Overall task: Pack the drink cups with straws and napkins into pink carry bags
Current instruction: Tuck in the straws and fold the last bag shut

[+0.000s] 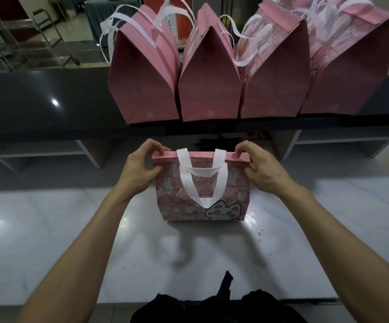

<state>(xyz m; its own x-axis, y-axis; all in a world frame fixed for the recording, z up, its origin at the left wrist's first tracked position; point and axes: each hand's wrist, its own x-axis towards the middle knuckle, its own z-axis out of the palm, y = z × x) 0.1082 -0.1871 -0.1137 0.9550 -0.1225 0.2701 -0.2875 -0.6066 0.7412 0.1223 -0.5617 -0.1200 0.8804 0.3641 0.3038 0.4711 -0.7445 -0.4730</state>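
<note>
Flanking pink bag (201, 194) (perhaps closed): hands (140, 169).

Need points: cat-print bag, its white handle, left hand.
cat-print bag (233, 194), head view, printed front panel right of the handle
white handle (189, 185), head view, left strap of the front loop
left hand (140, 169), head view, back of the hand

Contents of shut bag (201, 190) hidden, perhaps cups.

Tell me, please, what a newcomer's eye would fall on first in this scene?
A row of four tall pink carry bags with white strap handles stands on the dark glossy counter at the back. Nearer, on the pale shiny table, the left hand and right hand pinch the top corners of a smaller pink cat-printed bag.
</note>
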